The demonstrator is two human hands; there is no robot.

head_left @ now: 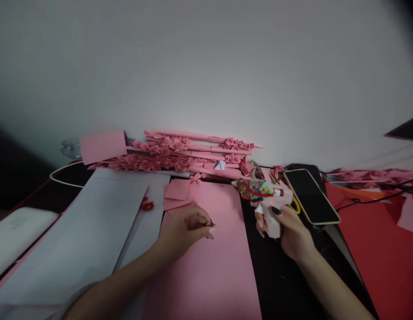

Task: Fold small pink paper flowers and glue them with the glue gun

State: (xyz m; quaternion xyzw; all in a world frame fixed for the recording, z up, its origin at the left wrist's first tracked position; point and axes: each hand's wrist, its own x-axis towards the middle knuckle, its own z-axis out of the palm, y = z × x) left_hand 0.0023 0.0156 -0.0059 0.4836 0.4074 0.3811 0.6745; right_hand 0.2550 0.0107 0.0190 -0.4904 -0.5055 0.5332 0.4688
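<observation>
My right hand [293, 231] is wrapped round the grip of a pale pink hot glue gun [273, 209], which shows a small red light. Its front end points left, and messy, multicoloured bits cover the nozzle area. My left hand [189, 226] is closed in a pinch above a large pink paper sheet [206, 275]. Something small shows at the fingertips, too small to make out. Small pink paper squares [177, 190] lie just beyond the left hand. Folded pink paper flowers [173, 144] on rolled paper stems are piled along the wall.
White paper sheets [79, 231] and a white box-like device [19, 235] lie at left. A phone [312, 195] rests right of the glue gun, beside red paper [379, 253]. A black cable [376, 199] crosses the far right. A red scrap [147, 205] sits on white paper.
</observation>
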